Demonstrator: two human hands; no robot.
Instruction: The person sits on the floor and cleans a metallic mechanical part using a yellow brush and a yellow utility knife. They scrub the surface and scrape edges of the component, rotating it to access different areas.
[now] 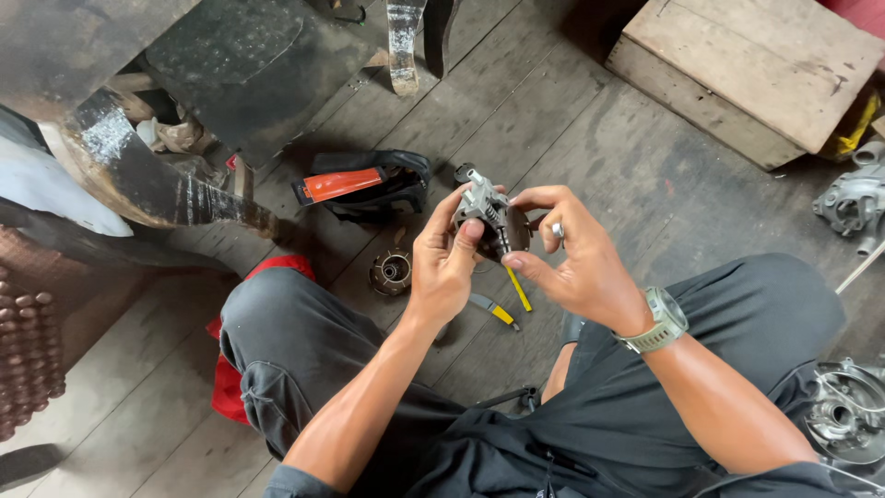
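I sit cross-legged on the plank floor and hold a small grey metal engine part up between both hands: my left hand grips its near side with the thumb pressed on it, and my right hand, with a ring and a wristwatch, pinches it from the other side. Below my hands lie yellow-handled pliers and a round metal hub, with a black bag holding an orange-handled tool just beyond. A wooden box stands well apart at the upper right.

Bare floor is lying open ahead of the hands — toward the wooden box. Closer in, a black bag, a round hub and yellow-handled pliers are crowding the boards — knees hemming both sides.
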